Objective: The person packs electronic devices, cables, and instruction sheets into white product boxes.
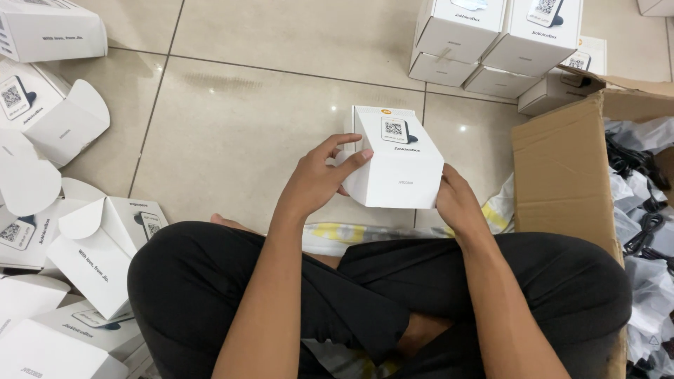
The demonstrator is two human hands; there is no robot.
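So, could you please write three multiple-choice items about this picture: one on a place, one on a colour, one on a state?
1. Where is the brown cardboard carton?
A. At the person's right side
B. At the person's left side
C. On the person's lap

2. What colour is the small box held in the hands?
A. Black
B. White
C. Yellow

3. In what state are the boxes at the person's left?
A. Open, flaps up
C. Crushed flat
B. Taped shut

Answers:
1. A: the carton stands at the right edge of the view, beside the right knee, with bagged black cables inside.
2. B: the box between the left hand and the right hand is white with a small printed picture.
3. A: their rounded flaps stand open.
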